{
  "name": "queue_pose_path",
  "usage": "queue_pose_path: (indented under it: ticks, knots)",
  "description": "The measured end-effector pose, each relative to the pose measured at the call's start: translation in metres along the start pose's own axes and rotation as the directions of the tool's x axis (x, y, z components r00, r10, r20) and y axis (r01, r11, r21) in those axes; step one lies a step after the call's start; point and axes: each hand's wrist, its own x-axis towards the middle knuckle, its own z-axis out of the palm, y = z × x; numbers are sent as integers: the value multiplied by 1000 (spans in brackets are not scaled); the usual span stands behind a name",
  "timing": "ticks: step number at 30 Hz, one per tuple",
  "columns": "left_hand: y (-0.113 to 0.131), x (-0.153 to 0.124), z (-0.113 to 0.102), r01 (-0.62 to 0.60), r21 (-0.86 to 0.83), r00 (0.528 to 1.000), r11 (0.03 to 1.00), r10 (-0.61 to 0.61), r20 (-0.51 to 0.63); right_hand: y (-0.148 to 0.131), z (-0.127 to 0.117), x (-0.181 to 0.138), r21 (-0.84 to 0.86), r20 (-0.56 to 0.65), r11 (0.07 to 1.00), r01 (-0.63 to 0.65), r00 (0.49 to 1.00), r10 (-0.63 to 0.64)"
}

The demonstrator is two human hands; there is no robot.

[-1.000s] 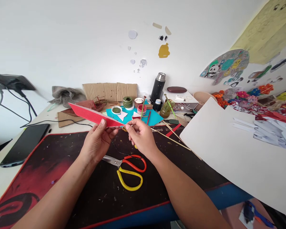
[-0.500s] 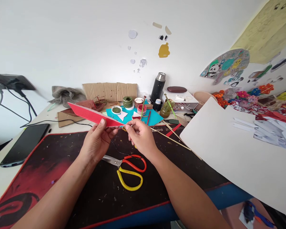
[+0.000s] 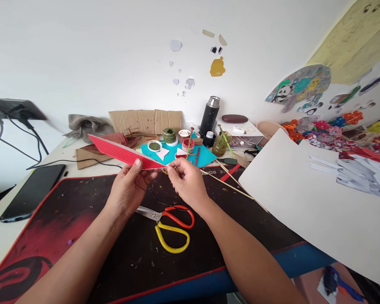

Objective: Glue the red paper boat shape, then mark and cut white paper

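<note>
A red ridged sheet, like corrugated card (image 3: 118,154), is held up in the air, slanting down from upper left to lower right. My left hand (image 3: 129,185) grips its lower edge, thumb on the ridged face and fingers behind. At the sheet's right tip, my right hand (image 3: 185,179) pinches the corner between thumb and finger. Below the hands lie scissors (image 3: 164,223) with one red and one yellow handle, on a dark desk mat (image 3: 136,270). The fingers behind the sheet are partly hidden.
Paint jars (image 3: 169,135) and brushes stand on blue paper (image 3: 205,155) at the back, near a black flask (image 3: 210,116). Thin sticks (image 3: 231,185) lie right of my hands. A large white sheet (image 3: 304,202) covers the right side; a phone (image 3: 33,192) lies left.
The red sheet's left end has shifted very slightly left and is a little more tilted toward me. Both hands keep their hold; the scissors have not moved.
</note>
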Motion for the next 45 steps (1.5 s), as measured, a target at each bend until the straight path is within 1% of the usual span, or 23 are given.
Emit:
queue_pose_path:
  ticks: [4,10,13,17,20,28,34,45]
  knots:
    - [-1,-1,2,6,-12,1000,1000,-7,-11,-3,0,0,-70,-33,996,62,997,-64]
    - [-1,-2,2,9,-7,1000,1000,-9,-3,-2,-1,1,-74,-37,993,94,995,-97]
    - [0,-1,1,8,-9,1000,1000,-8,-3,-2,-1,1,-53,-28,996,74,997,-76]
    - [1,1,2,10,-27,999,1000,-11,-37,-3,-1,1,16,22,1000,-11,1000,11]
    - [2,2,2,10,-51,999,999,-12,-46,-2,-1,0,59,35,997,-40,999,38]
    - [1,2,0,3,-48,1000,999,-4,-21,0,0,0,52,23,997,-53,998,52]
    - [0,3,-2,8,-16,1000,1000,-8,-13,0,0,0,40,24,998,-37,999,36]
    - [2,0,3,5,-14,1000,1000,-5,-14,-1,0,0,24,18,1000,-18,1000,18]
